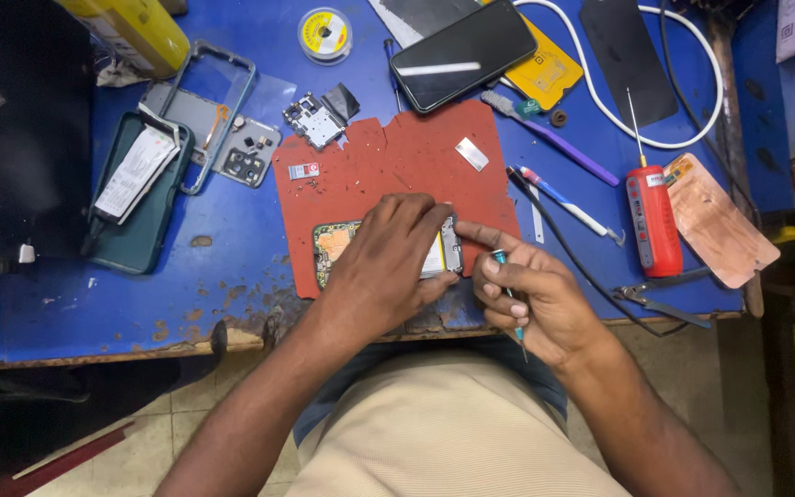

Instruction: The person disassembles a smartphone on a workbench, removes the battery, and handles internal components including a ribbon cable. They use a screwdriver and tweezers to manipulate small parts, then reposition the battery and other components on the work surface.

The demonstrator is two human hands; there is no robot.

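Head view, read from the left: a dark green phone case (135, 198) lies on the worn blue wooden table (57, 294) with a white-labelled flat battery inside it. Just beside it rest a clear plastic phone frame (218, 101) and a grey camera-module back plate (248, 156). A small green circuit board (313, 120) sits near the upper left corner of the red rubber work mat (388, 156).

On the near part of that mat lies the opened phone body with exposed green board and copper patch (335, 250). The left hand (381, 269) covers most of it: its fingers are curled and pressed down over the middle, fingertips on the far edge, thumb against the near right corner. Only the phone's left end and its right edge show past the fingers.

The right hand (531, 299) is just beside the phone's right edge. Its forefinger stretches out to touch that edge, while the other fingers fold around a thin teal-handled precision screwdriver (508, 290), held tip-down along the palm.

Further right lie a black smartphone with a dark screen (462, 53), a purple-handled brush (549, 136), a red cylindrical electric screwdriver (653, 219), a copper-coloured flat sheet (720, 221) and grey metal pliers (660, 299).
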